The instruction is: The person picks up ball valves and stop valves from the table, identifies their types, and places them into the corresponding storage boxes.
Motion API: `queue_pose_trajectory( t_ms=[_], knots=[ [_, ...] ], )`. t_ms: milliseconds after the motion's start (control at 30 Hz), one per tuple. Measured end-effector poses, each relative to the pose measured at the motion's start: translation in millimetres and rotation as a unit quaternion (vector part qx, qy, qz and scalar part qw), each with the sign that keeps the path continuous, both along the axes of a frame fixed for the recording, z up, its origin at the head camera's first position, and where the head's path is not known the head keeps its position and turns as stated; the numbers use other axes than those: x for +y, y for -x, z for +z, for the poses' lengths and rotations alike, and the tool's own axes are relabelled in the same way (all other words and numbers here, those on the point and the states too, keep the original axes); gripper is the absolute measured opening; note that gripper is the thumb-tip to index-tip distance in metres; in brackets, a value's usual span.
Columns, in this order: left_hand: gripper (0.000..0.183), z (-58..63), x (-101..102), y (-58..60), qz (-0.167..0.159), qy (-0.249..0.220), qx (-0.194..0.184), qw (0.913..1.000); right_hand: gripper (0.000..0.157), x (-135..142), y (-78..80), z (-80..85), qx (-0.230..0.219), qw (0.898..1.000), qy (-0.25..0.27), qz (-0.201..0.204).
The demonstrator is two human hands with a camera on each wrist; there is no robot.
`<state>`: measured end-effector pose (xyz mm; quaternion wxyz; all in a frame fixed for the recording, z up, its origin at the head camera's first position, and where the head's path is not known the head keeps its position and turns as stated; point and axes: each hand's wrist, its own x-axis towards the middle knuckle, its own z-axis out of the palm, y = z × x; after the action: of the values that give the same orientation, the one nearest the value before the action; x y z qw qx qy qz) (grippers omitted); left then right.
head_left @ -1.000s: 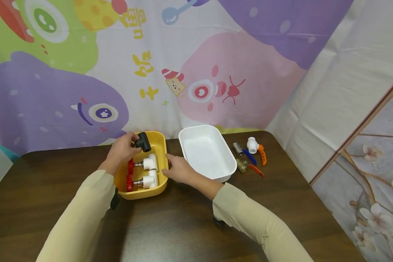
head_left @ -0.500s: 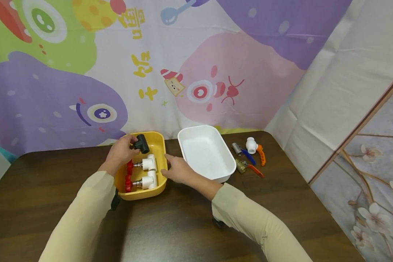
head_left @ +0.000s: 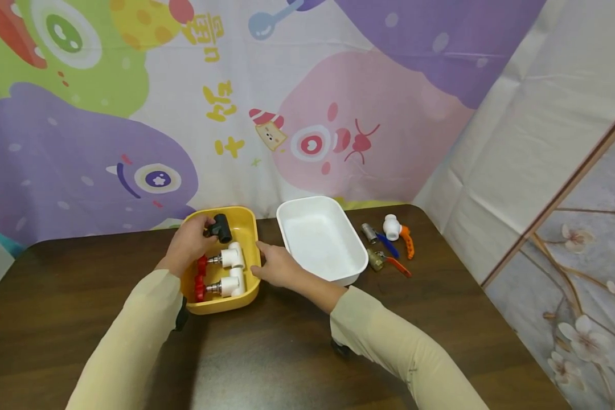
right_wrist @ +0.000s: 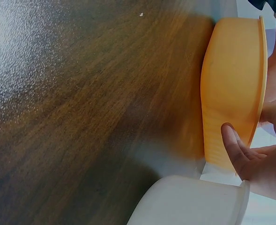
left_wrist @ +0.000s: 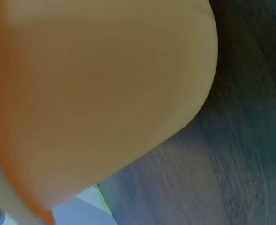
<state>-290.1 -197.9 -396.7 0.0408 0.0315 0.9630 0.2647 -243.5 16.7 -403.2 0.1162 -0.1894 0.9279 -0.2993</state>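
In the head view my left hand (head_left: 188, 239) holds a black T-shaped pipe fitting (head_left: 222, 229) at the back of the yellow tray (head_left: 251, 228). Two white pipe valves (head_left: 232, 257) with red handwheels (head_left: 200, 289) lie in the same tray, in front of the fitting. My right hand (head_left: 277, 265) pinches the tray's right rim. From the right wrist view, its fingers (right_wrist: 229, 136) press the outer wall of the yellow tray. The left wrist view shows mostly tray wall, with the left hand's fingers out of sight.
A white tray (head_left: 290, 219) stands just right of the yellow one. Beyond it lie a white valve with an orange handle (head_left: 408, 242), a metal valve with a blue handle (head_left: 388, 246) and a brass valve with a red handle (head_left: 398, 266). A printed cloth (head_left: 236, 188) hangs behind the table.
The left hand has lowered the black fitting slightly further into the yellow tray. The right hand keeps its place at the rim. The whole head view has shifted a little.
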Motion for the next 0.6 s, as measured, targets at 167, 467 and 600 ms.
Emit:
queue_pose_trajectory(
  t_ms=[167,467,600],
  knots=[
    [0.039,-5.7,-0.3,-0.7,-0.003,0.013,-0.007,0.9999,0.064,-0.6,-0.1,-0.1,0.004,1.0,-0.005,0.002],
    [0.039,-6.6,1.4,1.7,0.003,0.02,-0.028,0.9994,0.065,-1.3,0.4,1.2,0.002,1.0,-0.015,-0.006],
    [0.039,-7.7,1.7,1.8,-0.005,0.031,-0.022,0.9993,0.064,-1.0,-0.1,1.3,0.001,1.0,-0.015,-0.006]
  ],
)
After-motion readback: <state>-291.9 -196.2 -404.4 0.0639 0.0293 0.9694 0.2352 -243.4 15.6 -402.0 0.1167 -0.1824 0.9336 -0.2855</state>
